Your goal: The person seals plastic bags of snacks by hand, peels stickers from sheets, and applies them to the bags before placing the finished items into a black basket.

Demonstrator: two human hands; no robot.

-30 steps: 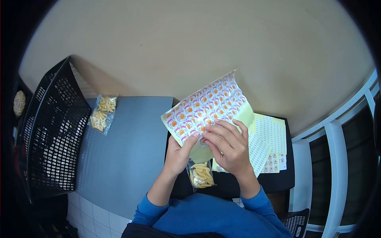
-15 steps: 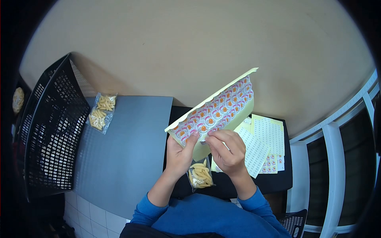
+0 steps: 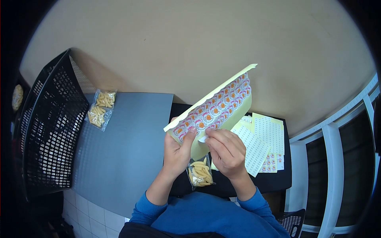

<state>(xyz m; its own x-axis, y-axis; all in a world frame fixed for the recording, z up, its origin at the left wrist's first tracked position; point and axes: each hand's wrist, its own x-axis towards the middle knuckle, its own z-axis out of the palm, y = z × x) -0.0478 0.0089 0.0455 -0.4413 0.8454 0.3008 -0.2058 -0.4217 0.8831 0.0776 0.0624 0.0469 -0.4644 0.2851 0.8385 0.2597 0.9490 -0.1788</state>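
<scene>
My left hand (image 3: 177, 152) grips the lower left part of a sticker sheet (image 3: 219, 104), its thumb lying on the printed side. The sheet is pale yellow, curled along its upper edge, and carries rows of round stickers with orange centres and pink lettering. At the sheet's lower edge, my right hand (image 3: 227, 152) pinches a round sticker (image 3: 203, 138), whose white underside shows as it lifts off the backing. A clear bag of pale yellow finger-shaped snacks (image 3: 200, 173) lies just below, between my wrists.
More sticker sheets (image 3: 260, 144) are spread on the black table (image 3: 286, 174) at right. Two snack bags (image 3: 101, 109) rest on the grey table (image 3: 127, 154), beside a black perforated basket (image 3: 55, 131) at left. A beige wall (image 3: 198, 47) stands behind.
My right fingers have peeled the sticker further from the sheet, so more of its white underside shows. The sheet and my left hand have barely shifted.
</scene>
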